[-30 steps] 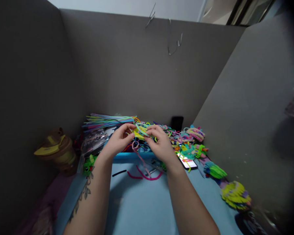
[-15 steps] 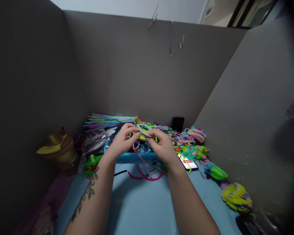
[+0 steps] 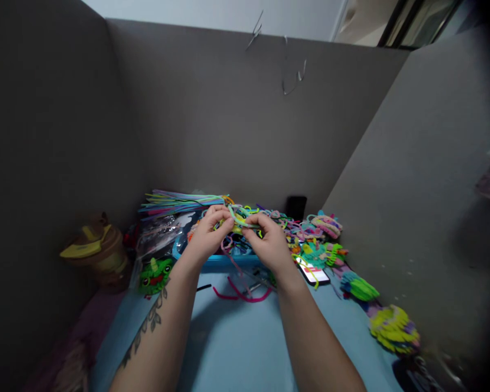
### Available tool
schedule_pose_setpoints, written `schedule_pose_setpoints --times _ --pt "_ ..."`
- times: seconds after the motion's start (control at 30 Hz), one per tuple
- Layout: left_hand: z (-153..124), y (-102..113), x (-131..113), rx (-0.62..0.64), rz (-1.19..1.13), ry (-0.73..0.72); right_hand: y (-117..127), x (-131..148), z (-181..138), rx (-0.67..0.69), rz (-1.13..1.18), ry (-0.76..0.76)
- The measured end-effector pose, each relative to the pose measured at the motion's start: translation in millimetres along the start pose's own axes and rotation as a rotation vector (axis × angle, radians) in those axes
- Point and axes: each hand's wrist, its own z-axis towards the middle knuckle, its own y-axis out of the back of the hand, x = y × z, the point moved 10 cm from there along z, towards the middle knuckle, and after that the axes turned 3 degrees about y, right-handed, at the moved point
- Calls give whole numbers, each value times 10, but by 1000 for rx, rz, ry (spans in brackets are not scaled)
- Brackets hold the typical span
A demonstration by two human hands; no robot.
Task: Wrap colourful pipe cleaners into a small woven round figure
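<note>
Between my two hands, a light green pipe cleaner [image 3: 239, 221] curves over a heap of coloured stems. My left hand [image 3: 212, 231] pinches its left part between thumb and fingers. At the other end, my right hand [image 3: 267, 239] grips it with thumb and forefinger. Behind and below lies a blue tray [image 3: 224, 263] full of tangled pipe cleaners. Pink pipe cleaners [image 3: 251, 298] and a short black one [image 3: 204, 287] rest on the blue table cover in front of the tray. What the curled lower fingers touch is hidden.
A bundle of straight pipe cleaners [image 3: 179, 200] lies at the back left, above clear plastic packaging [image 3: 159, 234]. A green fuzzy figure [image 3: 154, 276] and a brown pot [image 3: 100, 253] stand left. On the right are a lit phone [image 3: 313, 271] and fuzzy pieces [image 3: 394, 329]. Grey panels enclose the table.
My left forearm and wrist have shifted slightly right, showing more of the green figure and the tray's left end. The light green pipe cleaner has turned a little between my fingers.
</note>
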Motion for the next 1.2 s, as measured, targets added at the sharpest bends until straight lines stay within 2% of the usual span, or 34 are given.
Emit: schedule_pose_setpoints --times 0.17,0.4,0.7,0.9,0.97,1.2 --pt "2 -10 -58 -1 85 -59 -21 97 -17 -10 37 51" --pt "-6 3 -89 -49 285 -62 -17 38 2 -21 31 3" --pt "-29 -65 -178 -36 229 -132 -12 -74 11 -26 32 -54" --pt "-15 -23 -98 -60 298 -54 16 -114 -24 -79 64 -63" --pt "-7 -24 -63 -45 278 -30 20 -114 -27 -85 65 -61" --pt "-7 -23 62 -20 -42 70 28 -113 -14 -76 152 -79"
